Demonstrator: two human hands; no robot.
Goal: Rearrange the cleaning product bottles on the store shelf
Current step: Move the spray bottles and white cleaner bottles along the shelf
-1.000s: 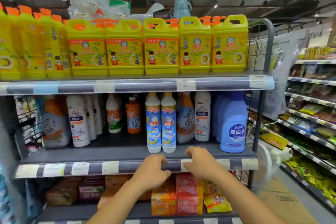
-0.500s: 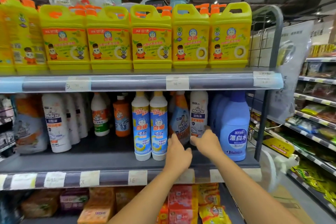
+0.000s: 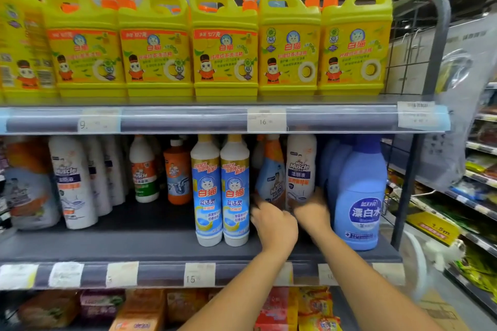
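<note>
On the middle shelf (image 3: 150,246) both my hands reach deep between the bottles. My left hand (image 3: 274,226) grips the base of an orange-topped spray bottle (image 3: 271,172). My right hand (image 3: 312,212) grips the bottom of a white Mr Muscle bottle (image 3: 301,166) beside it. Two white-and-blue bottles (image 3: 220,193) stand upright just left of my left hand. A large blue bleach bottle (image 3: 361,196) stands right of my right hand, with more blue ones behind it.
Yellow detergent jugs (image 3: 226,45) fill the top shelf. More white bottles (image 3: 72,183), a small white-green one (image 3: 144,169) and an orange one (image 3: 177,172) stand at the left. A grey shelf post (image 3: 411,169) bounds the right side. Packaged goods lie below.
Both hands went from the shelf's front edge deeper in and took hold of the two bottles at the back. The camera moved closer to the shelf.
</note>
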